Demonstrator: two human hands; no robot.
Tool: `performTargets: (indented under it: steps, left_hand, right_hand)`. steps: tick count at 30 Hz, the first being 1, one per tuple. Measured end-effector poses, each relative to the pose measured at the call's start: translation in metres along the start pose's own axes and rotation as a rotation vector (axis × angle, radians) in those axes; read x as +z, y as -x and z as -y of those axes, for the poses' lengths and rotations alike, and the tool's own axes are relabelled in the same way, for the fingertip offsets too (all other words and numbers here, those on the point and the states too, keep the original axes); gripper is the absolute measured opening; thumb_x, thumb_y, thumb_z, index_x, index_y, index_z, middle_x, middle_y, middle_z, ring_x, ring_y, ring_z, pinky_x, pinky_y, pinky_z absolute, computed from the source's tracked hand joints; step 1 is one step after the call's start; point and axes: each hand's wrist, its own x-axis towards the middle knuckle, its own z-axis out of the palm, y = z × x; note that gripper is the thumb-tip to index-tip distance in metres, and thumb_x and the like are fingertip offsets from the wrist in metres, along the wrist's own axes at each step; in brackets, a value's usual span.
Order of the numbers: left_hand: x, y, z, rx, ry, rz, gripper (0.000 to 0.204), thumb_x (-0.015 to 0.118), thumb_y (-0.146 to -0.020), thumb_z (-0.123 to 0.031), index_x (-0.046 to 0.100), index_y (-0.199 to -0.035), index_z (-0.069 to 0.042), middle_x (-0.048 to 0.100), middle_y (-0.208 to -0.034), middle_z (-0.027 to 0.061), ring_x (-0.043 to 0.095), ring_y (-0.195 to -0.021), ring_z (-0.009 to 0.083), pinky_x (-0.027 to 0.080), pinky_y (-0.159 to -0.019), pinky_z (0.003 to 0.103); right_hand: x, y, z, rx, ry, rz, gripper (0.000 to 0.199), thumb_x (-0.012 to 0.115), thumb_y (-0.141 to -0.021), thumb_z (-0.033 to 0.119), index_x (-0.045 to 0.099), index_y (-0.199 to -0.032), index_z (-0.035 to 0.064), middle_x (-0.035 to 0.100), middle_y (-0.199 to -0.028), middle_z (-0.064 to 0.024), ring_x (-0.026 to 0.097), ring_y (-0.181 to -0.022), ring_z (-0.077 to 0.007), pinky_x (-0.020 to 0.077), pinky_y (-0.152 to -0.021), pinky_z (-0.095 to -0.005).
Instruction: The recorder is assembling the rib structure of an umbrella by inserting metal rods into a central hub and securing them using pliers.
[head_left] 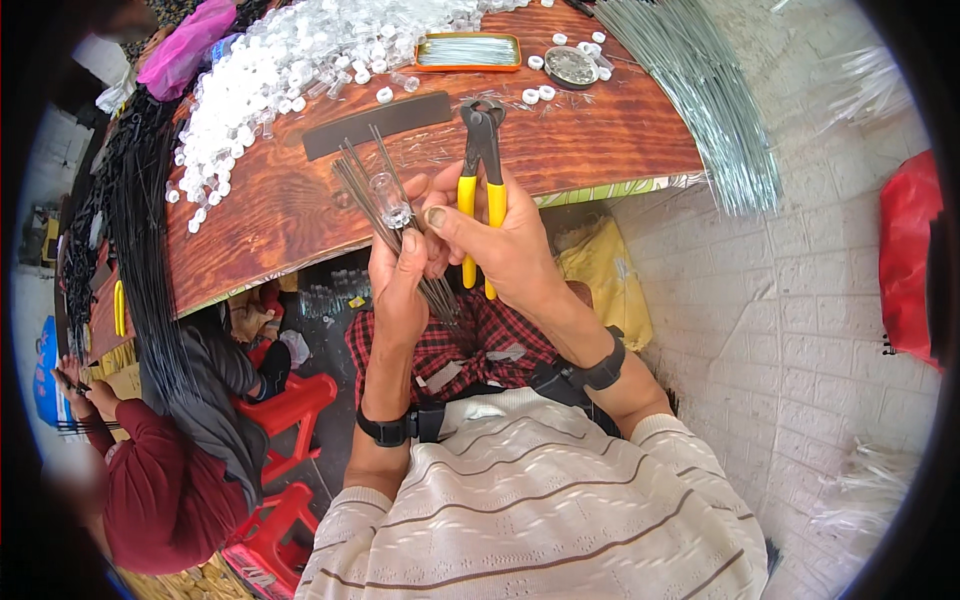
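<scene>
My left hand (400,280) is closed round a bundle of thin dark wires (357,185), which slants across my lap just off the table's front edge. A small clear plastic tube (384,187) sits among the wires at its fingertips. In my right hand (520,245) are end-cutting pliers (480,135) with yellow handles, jaws pointing up and away from me. The right fingertips meet the left ones below the tube. Whatever lies between those fingertips is too small to make out.
Clear plastic tubes and white caps (290,60) are heaped on the wooden table (620,130). Near them lie an orange-rimmed tray (470,67) of thin wires, a round tin (571,66) and a dark flat strip (378,124). Silver wires (700,100) overhang the right end. A co-worker (180,480) sits left.
</scene>
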Motion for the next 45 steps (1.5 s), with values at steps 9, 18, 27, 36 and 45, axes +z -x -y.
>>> performTargets:
  steps: [9, 18, 27, 36, 45]
  left_hand:
    - [0.001, 0.0, 0.0, -0.007, -0.039, 0.023, 0.051, 0.046, -0.099, -0.031, 0.034, -0.136, 0.001, 0.051, -0.092, 0.0023, 0.046, -0.072, 0.0061, 0.035, -0.059, 0.019]
    - [0.004, -0.001, -0.001, 0.001, -0.058, 0.019, 0.054, 0.048, -0.098, -0.035, 0.034, -0.136, 0.002, 0.053, -0.094, 0.0026, 0.046, -0.07, 0.0048, 0.035, -0.058, 0.019]
    - [0.006, -0.003, -0.002, -0.008, -0.079, -0.006, 0.057, 0.054, -0.095, -0.037, 0.036, -0.136, -0.002, 0.057, -0.101, 0.0022, 0.047, -0.072, 0.0033, 0.033, -0.058, 0.018]
    - [-0.018, -0.001, 0.004, -0.088, 0.11, 0.086, 0.062, 0.057, -0.094, -0.036, 0.033, -0.139, -0.001, 0.056, -0.114, 0.0052, 0.036, -0.064, 0.0015, 0.029, -0.054, 0.018]
    - [-0.011, -0.009, -0.001, -0.034, 0.136, 0.144, 0.058, 0.051, -0.096, -0.038, 0.035, -0.136, 0.001, 0.038, -0.073, -0.0024, 0.033, -0.059, 0.0038, 0.028, -0.052, 0.02]
  right_hand:
    - [-0.003, -0.004, -0.004, 0.01, 0.027, 0.027, 0.019, 0.06, -0.086, 0.001, 0.053, -0.104, 0.0001, 0.06, -0.084, -0.0036, 0.055, -0.063, -0.0057, 0.0482, -0.053, -0.0199]
    - [-0.002, -0.003, -0.002, 0.038, 0.024, 0.028, 0.022, 0.061, -0.085, 0.001, 0.053, -0.105, -0.0008, 0.059, -0.083, -0.003, 0.055, -0.064, -0.0055, 0.0485, -0.052, -0.0208]
    - [0.006, -0.003, -0.004, -0.21, 0.337, -0.113, 0.02, 0.061, -0.082, 0.001, 0.053, -0.099, 0.0023, 0.062, -0.082, -0.003, 0.058, -0.066, -0.0074, 0.0501, -0.059, -0.0239]
    - [0.012, -0.002, 0.005, -0.121, 0.35, -0.106, 0.026, 0.068, -0.078, 0.002, 0.053, -0.099, 0.0014, 0.065, -0.084, -0.0052, 0.063, -0.071, -0.0099, 0.0515, -0.061, -0.0252]
    - [-0.029, 0.009, 0.035, 0.273, 0.331, 0.099, 0.026, 0.064, -0.089, 0.017, 0.053, -0.105, 0.0005, 0.063, -0.083, -0.0065, 0.056, -0.06, -0.0074, 0.046, -0.053, -0.0207]
